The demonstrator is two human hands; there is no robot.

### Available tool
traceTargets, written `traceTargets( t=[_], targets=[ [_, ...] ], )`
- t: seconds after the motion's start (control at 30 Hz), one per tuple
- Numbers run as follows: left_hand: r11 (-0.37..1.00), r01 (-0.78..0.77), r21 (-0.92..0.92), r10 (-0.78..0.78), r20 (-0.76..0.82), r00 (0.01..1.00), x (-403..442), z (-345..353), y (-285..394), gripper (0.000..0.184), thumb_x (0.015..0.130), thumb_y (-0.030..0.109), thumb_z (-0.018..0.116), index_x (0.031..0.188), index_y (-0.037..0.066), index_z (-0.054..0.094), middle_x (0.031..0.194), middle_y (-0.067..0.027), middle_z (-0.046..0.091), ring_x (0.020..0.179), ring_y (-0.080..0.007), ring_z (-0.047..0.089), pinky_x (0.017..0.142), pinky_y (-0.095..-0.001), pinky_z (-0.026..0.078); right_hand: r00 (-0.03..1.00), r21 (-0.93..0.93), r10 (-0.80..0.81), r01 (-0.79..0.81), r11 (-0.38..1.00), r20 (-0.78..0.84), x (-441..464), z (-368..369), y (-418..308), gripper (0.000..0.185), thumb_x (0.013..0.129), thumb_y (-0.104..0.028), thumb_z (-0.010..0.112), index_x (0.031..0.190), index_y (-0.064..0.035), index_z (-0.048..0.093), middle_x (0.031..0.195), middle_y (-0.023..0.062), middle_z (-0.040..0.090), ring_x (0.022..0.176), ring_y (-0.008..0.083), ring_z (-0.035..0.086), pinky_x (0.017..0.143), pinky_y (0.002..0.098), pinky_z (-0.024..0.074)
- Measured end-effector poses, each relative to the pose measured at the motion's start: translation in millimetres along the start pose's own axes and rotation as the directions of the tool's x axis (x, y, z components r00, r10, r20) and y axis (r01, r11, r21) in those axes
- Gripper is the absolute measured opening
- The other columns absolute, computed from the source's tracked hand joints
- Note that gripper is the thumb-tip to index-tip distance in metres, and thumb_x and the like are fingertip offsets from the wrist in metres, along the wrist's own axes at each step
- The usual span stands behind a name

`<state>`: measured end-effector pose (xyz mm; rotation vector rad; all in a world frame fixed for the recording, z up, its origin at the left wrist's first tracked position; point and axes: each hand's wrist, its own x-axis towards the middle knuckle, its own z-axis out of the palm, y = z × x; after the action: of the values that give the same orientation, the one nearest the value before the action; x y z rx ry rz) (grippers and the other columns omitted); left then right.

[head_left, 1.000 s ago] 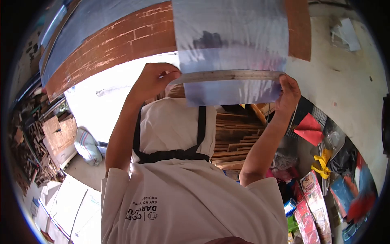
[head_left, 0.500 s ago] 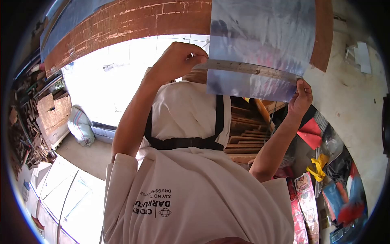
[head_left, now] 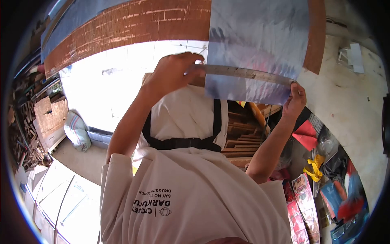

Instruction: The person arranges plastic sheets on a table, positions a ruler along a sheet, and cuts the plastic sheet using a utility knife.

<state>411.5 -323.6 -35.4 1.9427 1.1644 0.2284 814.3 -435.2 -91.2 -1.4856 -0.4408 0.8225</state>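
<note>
Left hand: and here it is, the left hand [head_left: 174,73] half open, index finger arched above, thumb low against the near end of the pale ruler [head_left: 243,72], a gap showing between the two; the other fingers are curled and partly hidden.
Right hand: over on the other side, the right hand [head_left: 295,101] has a neat pinch, thumb and fingertips pressed together at the ruler's far end and the edge of the clear bluish sheet [head_left: 252,36].
Ruler: right there between the hands, lying across the lower part of the sheet, dipping gently toward the right hand; there are marks along it, too small to read.
Sheet: it spreads up from the ruler over the brown panel [head_left: 158,22], its bottom edge reaching below the ruler.
Shirt print: upside down on the pale shirt [head_left: 203,195], a round emblem beside what looks like "CRICKET", then "DARKU" with its ending lost in a fold, and "SAY NO TO DRUGS"; the rest of that line is broken by creases.
Other lettering: the colourful packets [head_left: 304,195] at lower right carry print, but it is too small to make out.
Left arm: up it goes, bent at the elbow, forearm slanting inward, wrist flexed toward the ruler.
Right arm: elbow low, forearm angled up and outward, hand upright beside the sheet's corner.
</note>
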Motion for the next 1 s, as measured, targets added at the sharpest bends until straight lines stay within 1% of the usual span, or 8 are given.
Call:
traceTargets(
  t=[0.1,0.33,0.57,0.63,0.73,0.77,0.87,1.0],
  targets=[
    [0.943,-0.212,0.256,0.228,-0.034,0.973,-16,-1,-6,0.043,0.084,0.026,0.076,0.123,0.015,0.061,0.109,-0.0080,0.065,0.086,-0.0289,0.069,0.075,-0.0404,0.056,0.999,-0.029,0.038,-0.038,0.999,0.005,-1,-8,5,0.011,0.089,-0.001,0.074,0.099,-0.0015,0.070,0.092,0.0032,0.071,0.076,0.0072,0.063,0.070,0.0184,0.0485],
    [0.780,-0.368,0.506,0.496,-0.142,0.856,-27,8,-21,0.034,0.081,0.008,0.069,0.115,0.008,0.064,0.107,-0.0058,0.063,0.088,-0.0235,0.067,0.079,-0.0371,0.058,1.000,-0.001,0.003,-0.003,1.000,0.021,-2,-7,8,0.019,0.088,-0.001,0.075,0.106,0.0008,0.069,0.095,0.0037,0.071,0.085,0.0087,0.062,0.080,0.0220,0.0492],
    [0.787,-0.342,0.513,0.473,-0.148,0.869,-38,-10,5,0.027,0.078,0.006,0.070,0.105,0.006,0.067,0.097,-0.0061,0.066,0.079,-0.0209,0.068,0.073,-0.0327,0.059,0.990,-0.176,-0.131,0.120,0.977,-0.050,-17,13,-8,0.025,0.098,-0.014,0.066,0.117,0.0021,0.066,0.109,0.0080,0.068,0.100,0.0145,0.063,0.094,0.0285,0.0482],
    [0.822,-0.352,0.448,0.449,-0.130,0.884,-35,-17,12,0.021,0.077,0.005,0.066,0.097,0.010,0.069,0.079,-0.0026,0.065,0.068,-0.0189,0.068,0.067,-0.0320,0.056,0.949,-0.420,-0.316,0.291,0.860,0.011,-23,22,-19,0.032,0.103,-0.023,0.060,0.120,0.0032,0.065,0.109,0.0063,0.069,0.096,0.0153,0.062,0.089,0.0302,0.0477],
    [0.861,-0.368,0.350,0.409,-0.047,0.912,-32,-38,27,0.017,0.076,0.003,0.066,0.092,0.009,0.069,0.072,-0.0034,0.064,0.068,-0.0195,0.067,0.064,-0.0312,0.054,0.908,-0.471,-0.419,0.363,0.804,-0.015,-21,16,-18,0.024,0.102,-0.022,0.061,0.113,-0.0013,0.067,0.107,0.0068,0.067,0.097,0.0129,0.062,0.085,0.0271,0.0510],
    [0.893,-0.363,0.265,0.385,-0.032,0.923,-30,-48,30,0.018,0.076,0.005,0.075,0.093,0.007,0.070,0.085,-0.0068,0.073,0.068,-0.0230,0.070,0.058,-0.0348,0.056,0.912,-0.472,-0.410,0.360,0.805,-0.004,-22,13,-25,0.022,0.100,-0.023,0.062,0.104,-0.0016,0.068,0.096,0.0030,0.066,0.082,0.0097,0.059,0.069,0.0226,0.0503],
    [0.905,-0.335,0.263,0.360,-0.050,0.932,-18,-71,36,0.017,0.077,0.006,0.075,0.094,0.006,0.071,0.082,-0.0083,0.073,0.063,-0.0243,0.070,0.057,-0.0352,0.055,0.971,-0.453,-0.226,0.168,0.875,-0.076,-25,36,-64,0.023,0.098,-0.024,0.065,0.097,-0.0017,0.069,0.087,0.0002,0.065,0.070,0.0073,0.055,0.059,0.0198,0.0449],
    [0.910,-0.311,0.276,0.356,-0.131,0.925,0,-93,41,0.032,0.076,0.022,0.083,0.101,0.006,0.072,0.082,-0.0082,0.071,0.061,-0.0247,0.068,0.058,-0.0367,0.055,0.961,-0.431,-0.269,0.218,0.875,-0.060,3,51,-77,0.027,0.096,-0.026,0.068,0.093,0.0004,0.073,0.077,-0.0013,0.063,0.068,0.0064,0.054,0.057,0.0226,0.0428]
  ],
)
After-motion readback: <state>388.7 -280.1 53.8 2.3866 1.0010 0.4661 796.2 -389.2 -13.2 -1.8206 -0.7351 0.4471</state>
